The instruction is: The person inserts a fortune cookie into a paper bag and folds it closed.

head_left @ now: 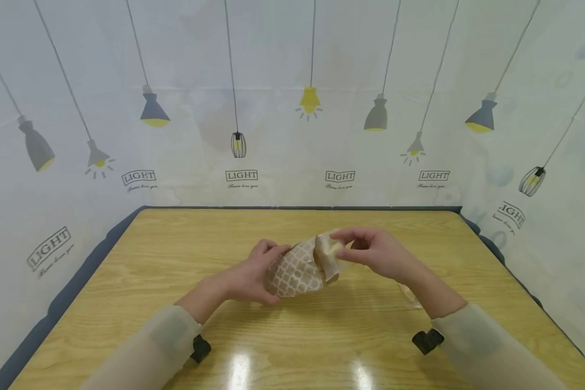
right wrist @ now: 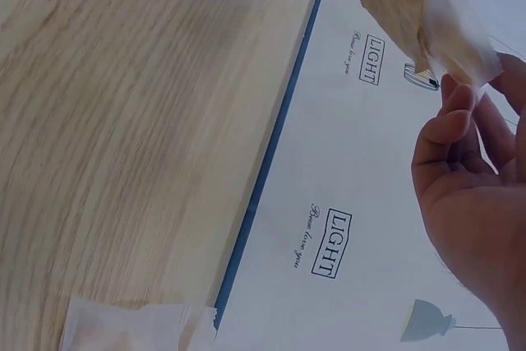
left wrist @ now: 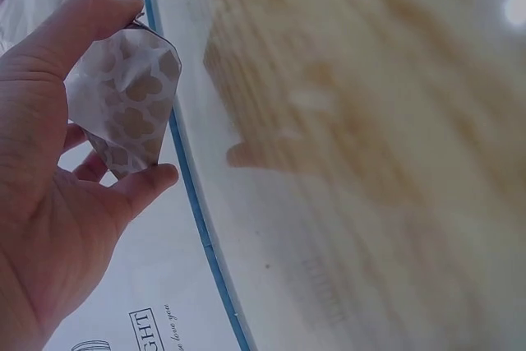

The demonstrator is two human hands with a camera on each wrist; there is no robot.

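We see a pale wall cover [head_left: 273,54] printed with hanging lamps and the word LIGHT, standing on three sides of a wood-grain table [head_left: 185,238]. A dark blue edging [head_left: 292,207] runs along the table's far side, and two bright reflections shine on the near part of the top.

Over the middle of the table we find a brown paper bag [head_left: 294,273] with a white lattice pattern, tilted so that its crumpled end points right. The left hand [head_left: 248,276] grips the bag's other end, thumb on the near side and fingers on the far side.

The right hand [head_left: 380,252] is at the crumpled end, pinching a whitish, see-through wrapper [right wrist: 460,34] between thumb and fingers. We cannot tell how much of the wrapper lies inside the bag.

Near the right forearm, and partly hidden by it, we make out a clear packet [head_left: 409,295] lying on the table. Both arms wear light sleeves [head_left: 141,346], and at each wrist we see a small black device [head_left: 428,341]. In the left wrist view, the bag's gripped end narrows between the fingers.
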